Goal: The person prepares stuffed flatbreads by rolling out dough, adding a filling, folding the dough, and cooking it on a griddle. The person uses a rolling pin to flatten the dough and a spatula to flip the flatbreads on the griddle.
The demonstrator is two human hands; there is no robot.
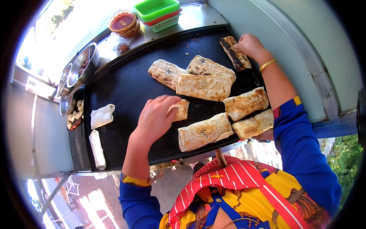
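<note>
Black griddle, browned flatbread wraps
At its far-right corner, a charred wrap, slanting away leftward, is pinched from the right by the right hand; a smaller wrap is part-covered by the left hand, grip unclear.

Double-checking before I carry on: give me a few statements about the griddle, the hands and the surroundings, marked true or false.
The right hand touches the charred bread. True.
The gold bracelet is on the left wrist. False: it is on the right wrist.
Two pale breads lie on the griddle's left side. True.
The basket stack stands on the griddle. False: it stands on the metal counter.
The left hand is nearest the small bread. True.
</note>
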